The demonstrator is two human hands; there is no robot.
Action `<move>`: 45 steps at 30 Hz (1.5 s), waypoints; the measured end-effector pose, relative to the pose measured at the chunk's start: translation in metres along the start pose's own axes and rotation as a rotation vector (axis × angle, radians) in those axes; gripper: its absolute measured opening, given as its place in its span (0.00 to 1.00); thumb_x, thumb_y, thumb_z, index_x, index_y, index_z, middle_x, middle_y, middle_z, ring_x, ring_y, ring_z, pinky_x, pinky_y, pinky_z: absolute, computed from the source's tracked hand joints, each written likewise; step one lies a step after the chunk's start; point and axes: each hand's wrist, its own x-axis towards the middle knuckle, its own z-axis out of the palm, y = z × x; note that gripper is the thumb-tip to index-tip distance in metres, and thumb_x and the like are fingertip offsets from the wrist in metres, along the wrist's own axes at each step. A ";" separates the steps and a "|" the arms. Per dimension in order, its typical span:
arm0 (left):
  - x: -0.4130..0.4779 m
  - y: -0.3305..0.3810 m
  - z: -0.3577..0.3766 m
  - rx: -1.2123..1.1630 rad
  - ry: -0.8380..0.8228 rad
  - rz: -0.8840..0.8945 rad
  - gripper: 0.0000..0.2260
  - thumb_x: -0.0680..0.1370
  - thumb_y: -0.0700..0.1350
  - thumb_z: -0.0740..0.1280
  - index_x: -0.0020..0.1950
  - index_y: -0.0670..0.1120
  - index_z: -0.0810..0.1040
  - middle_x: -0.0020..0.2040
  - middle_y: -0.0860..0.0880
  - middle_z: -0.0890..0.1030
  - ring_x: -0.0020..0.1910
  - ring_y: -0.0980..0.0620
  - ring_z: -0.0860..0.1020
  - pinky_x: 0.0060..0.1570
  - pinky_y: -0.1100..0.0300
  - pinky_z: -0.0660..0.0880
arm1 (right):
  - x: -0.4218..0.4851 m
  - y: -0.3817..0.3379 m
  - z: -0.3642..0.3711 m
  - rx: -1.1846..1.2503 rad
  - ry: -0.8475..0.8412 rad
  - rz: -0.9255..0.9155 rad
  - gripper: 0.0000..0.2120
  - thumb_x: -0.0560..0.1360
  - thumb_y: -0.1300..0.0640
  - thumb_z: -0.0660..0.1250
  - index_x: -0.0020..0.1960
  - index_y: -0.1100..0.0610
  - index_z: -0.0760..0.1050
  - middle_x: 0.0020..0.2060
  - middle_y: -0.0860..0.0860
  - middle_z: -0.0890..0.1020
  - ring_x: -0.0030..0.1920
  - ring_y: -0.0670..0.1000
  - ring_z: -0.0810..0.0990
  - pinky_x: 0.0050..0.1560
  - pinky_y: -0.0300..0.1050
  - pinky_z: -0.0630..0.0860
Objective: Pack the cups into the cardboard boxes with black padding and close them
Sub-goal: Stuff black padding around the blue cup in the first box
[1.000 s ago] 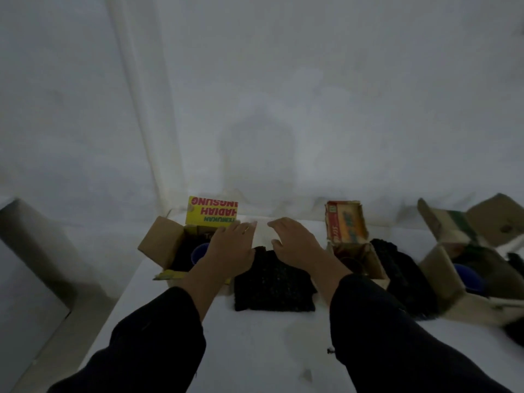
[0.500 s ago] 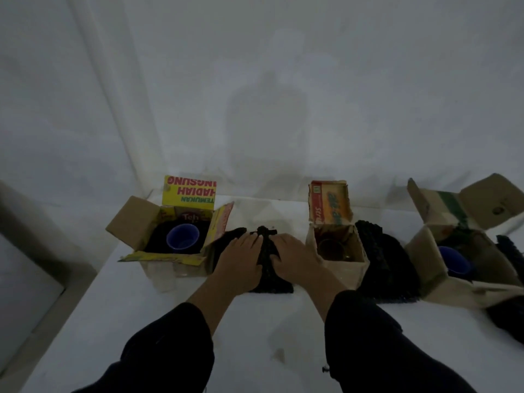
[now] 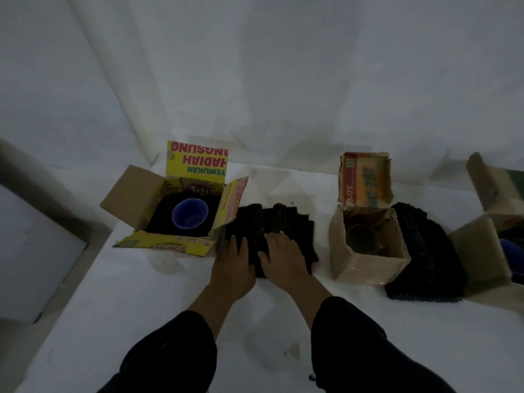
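While left grip [image 3: 234, 268] and right grip [image 3: 283, 258] press flat-fingered on knobbly black padding [image 3: 283, 219], a round blue cup [image 3: 189, 217] sits leftward.

The white table [image 3: 158, 302] bears black padding [image 3: 286, 219] at the grip, a yellow-flapped box [image 3: 167, 245] just left of it, a small box [image 3: 365, 268] to the right, and another padding pile [image 3: 425, 251] beyond.

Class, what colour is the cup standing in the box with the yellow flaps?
The cup is blue; the head view shows it.
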 end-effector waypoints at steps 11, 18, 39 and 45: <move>0.012 0.003 0.006 -0.270 0.050 -0.111 0.29 0.77 0.50 0.52 0.77 0.44 0.51 0.75 0.39 0.60 0.74 0.41 0.59 0.70 0.47 0.62 | 0.027 -0.017 0.013 0.050 0.195 0.221 0.19 0.76 0.43 0.60 0.60 0.52 0.77 0.62 0.53 0.71 0.64 0.56 0.66 0.63 0.50 0.60; 0.021 0.010 -0.006 -0.495 0.111 -0.204 0.29 0.79 0.45 0.56 0.77 0.48 0.47 0.75 0.40 0.59 0.72 0.39 0.62 0.65 0.43 0.67 | 0.029 -0.018 -0.001 0.416 0.284 0.232 0.11 0.75 0.51 0.66 0.47 0.58 0.80 0.44 0.51 0.77 0.49 0.53 0.74 0.45 0.43 0.67; -0.008 0.048 -0.039 -0.826 0.301 -0.151 0.28 0.76 0.34 0.62 0.75 0.46 0.61 0.71 0.46 0.69 0.70 0.46 0.67 0.66 0.57 0.66 | -0.007 -0.014 -0.043 1.348 -0.175 0.462 0.14 0.72 0.70 0.59 0.53 0.60 0.76 0.50 0.58 0.78 0.51 0.58 0.78 0.52 0.51 0.77; -0.019 0.045 -0.046 -0.813 0.290 0.018 0.28 0.72 0.30 0.60 0.70 0.47 0.67 0.65 0.45 0.75 0.65 0.47 0.72 0.62 0.55 0.73 | -0.015 -0.003 -0.061 1.611 -0.083 0.382 0.28 0.73 0.68 0.63 0.69 0.51 0.62 0.62 0.59 0.73 0.60 0.62 0.74 0.57 0.62 0.77</move>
